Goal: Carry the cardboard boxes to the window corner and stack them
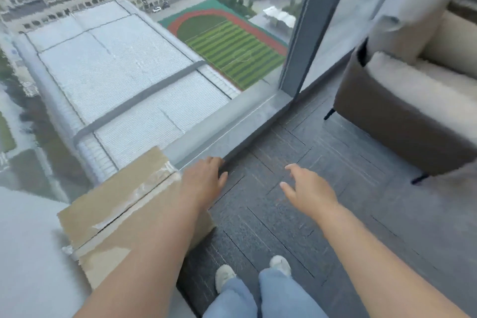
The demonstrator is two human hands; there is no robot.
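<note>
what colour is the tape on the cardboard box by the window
Clear, glossy tape running along the flap seam of the plain brown cardboard box, in the head view.

Matt brown cardboard box [124, 217] with glossy clear tape [152, 183], rough grey carpet [322, 188]

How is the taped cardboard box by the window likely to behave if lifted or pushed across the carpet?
The cardboard box probably stays stiff and will not roll: flat faces, squared edges. Its top seam gapes under wrinkled tape, so lifting by the flaps may open it. On the textured carpet it would likely drag, not glide. Its weight cannot be told.
</note>
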